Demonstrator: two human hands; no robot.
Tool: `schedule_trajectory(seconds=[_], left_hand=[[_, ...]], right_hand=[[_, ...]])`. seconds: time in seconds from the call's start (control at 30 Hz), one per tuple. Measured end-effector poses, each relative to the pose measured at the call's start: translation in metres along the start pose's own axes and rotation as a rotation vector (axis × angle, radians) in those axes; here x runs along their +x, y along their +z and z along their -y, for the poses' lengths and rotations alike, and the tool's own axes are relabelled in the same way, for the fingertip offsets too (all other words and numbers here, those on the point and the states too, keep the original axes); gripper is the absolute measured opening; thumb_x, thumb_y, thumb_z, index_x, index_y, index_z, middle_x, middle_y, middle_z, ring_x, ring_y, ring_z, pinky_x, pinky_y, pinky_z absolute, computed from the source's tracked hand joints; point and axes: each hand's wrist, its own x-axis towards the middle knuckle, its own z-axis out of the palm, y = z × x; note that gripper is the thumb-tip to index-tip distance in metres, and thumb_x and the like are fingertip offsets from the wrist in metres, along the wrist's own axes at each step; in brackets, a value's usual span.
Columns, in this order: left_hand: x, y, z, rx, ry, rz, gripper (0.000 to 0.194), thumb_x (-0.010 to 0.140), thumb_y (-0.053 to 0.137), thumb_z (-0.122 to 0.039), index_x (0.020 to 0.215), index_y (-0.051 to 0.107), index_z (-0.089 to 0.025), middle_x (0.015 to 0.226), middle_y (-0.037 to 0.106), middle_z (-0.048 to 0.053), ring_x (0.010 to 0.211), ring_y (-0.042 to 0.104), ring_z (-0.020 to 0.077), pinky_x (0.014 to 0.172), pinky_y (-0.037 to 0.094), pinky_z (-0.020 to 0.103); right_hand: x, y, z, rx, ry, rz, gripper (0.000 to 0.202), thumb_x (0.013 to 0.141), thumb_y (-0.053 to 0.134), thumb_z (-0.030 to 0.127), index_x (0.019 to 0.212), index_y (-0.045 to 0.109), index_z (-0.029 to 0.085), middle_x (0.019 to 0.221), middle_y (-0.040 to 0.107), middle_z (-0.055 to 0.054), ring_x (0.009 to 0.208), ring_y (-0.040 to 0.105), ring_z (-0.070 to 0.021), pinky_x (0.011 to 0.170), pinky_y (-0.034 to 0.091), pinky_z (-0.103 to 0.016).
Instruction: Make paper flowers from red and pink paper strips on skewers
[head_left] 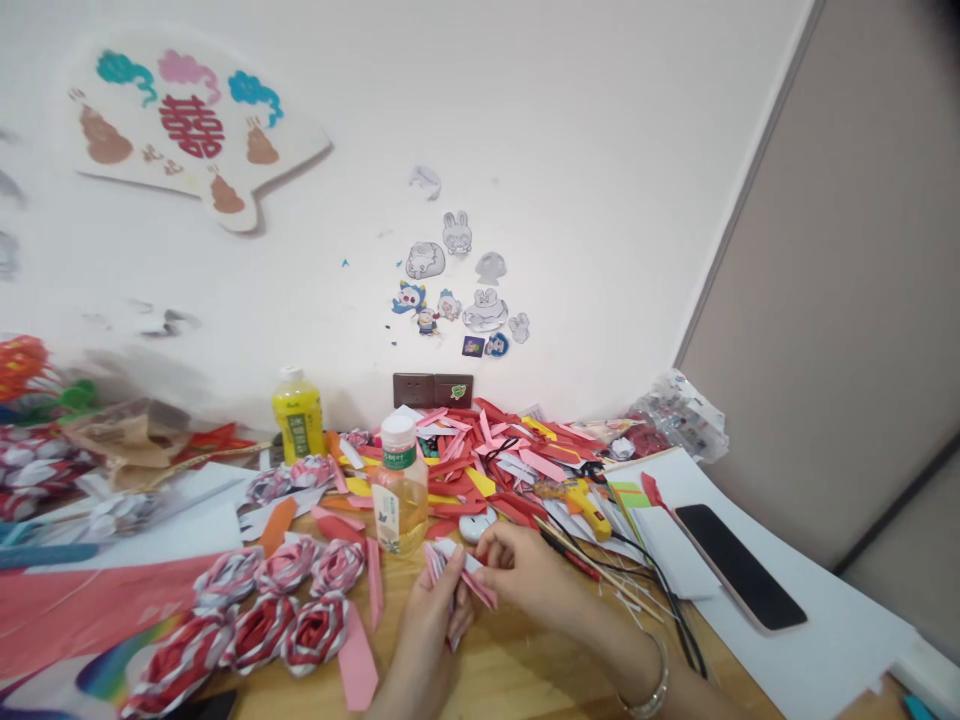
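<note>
Low in the middle of the head view, my left hand [433, 610] is closed around a pink and white folded paper piece [484, 592]. From the other side my right hand [525, 568] pinches the paper's edge with thumb and fingers. Parts of the folds are hidden by my fingers. To the left of my hands lie several rolled paper roses [262, 630] in red, pink and white stripes, with a pink paper strip [357, 660] beside them. A drink bottle [400, 490] with a white cap stands just behind my left hand.
Behind my hands spreads a heap of folded paper strips [465, 450]. A yellow hot glue gun [589, 508] with a black cord lies to the right, near a phone [739, 565] on white paper. A yellow drink bottle [298, 415] stands by the wall.
</note>
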Motion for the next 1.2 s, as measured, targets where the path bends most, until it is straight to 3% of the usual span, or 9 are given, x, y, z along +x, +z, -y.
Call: schedule_trajectory(seconds=[0.07,0.2,0.33,0.5,0.83,1.2], left_hand=[[0.002,-0.002,0.002,0.028,-0.001,-0.008,0.054,0.058,0.073,-0.059,0.05,0.038,-0.019,0.032,0.034,-0.011,0.028,0.022,0.0001,0.031,0.017,0.014],[0.008,-0.006,0.007,0.088,-0.006,-0.04,0.055,0.056,0.073,-0.062,0.048,0.04,-0.019,0.029,0.033,-0.011,0.025,0.022,0.0008,0.03,0.014,0.015],[0.011,-0.007,0.009,0.12,0.001,-0.053,0.058,0.049,0.073,-0.066,0.049,0.038,-0.02,0.029,0.033,-0.012,0.025,0.022,0.0012,0.03,0.013,0.016],[0.01,-0.008,0.009,0.162,0.022,-0.082,0.058,0.051,0.071,-0.066,0.046,0.035,-0.021,0.028,0.032,-0.012,0.026,0.024,0.0024,0.032,0.014,0.017],[0.005,-0.012,0.004,0.262,0.036,-0.177,0.053,0.054,0.072,-0.061,0.051,0.036,-0.022,0.032,0.034,-0.011,0.031,0.026,0.0048,0.036,0.015,0.019],[0.006,-0.01,0.003,0.267,0.054,-0.169,0.055,0.053,0.067,-0.068,0.053,0.037,-0.022,0.038,0.031,-0.012,0.035,0.025,0.0058,0.039,0.016,0.02]], right_hand=[[0.004,-0.003,-0.005,0.138,0.053,0.018,0.014,0.066,0.066,0.011,0.079,0.063,0.016,0.062,0.057,0.005,0.056,0.051,-0.0093,0.053,0.037,-0.019],[0.003,-0.003,-0.002,0.202,0.087,-0.046,0.004,0.068,0.065,0.016,0.068,0.062,0.014,0.062,0.061,0.002,0.056,0.053,-0.0108,0.053,0.039,-0.02],[-0.006,0.007,0.012,0.023,0.069,-0.138,0.016,0.071,0.062,0.016,0.057,0.056,0.016,0.054,0.056,0.003,0.053,0.051,-0.0111,0.05,0.036,-0.02],[-0.014,0.019,0.016,-0.172,-0.035,-0.246,0.017,0.077,0.06,0.015,0.061,0.053,0.016,0.061,0.057,0.001,0.057,0.05,-0.0112,0.052,0.033,-0.021],[-0.015,0.034,0.007,-0.012,0.019,-0.245,0.023,0.076,0.057,0.016,0.056,0.046,0.018,0.053,0.05,0.004,0.051,0.046,-0.0097,0.049,0.032,-0.02],[-0.013,0.029,0.009,0.024,0.023,-0.184,0.024,0.08,0.054,0.021,0.057,0.046,0.018,0.054,0.051,0.004,0.051,0.047,-0.01,0.05,0.034,-0.02]])
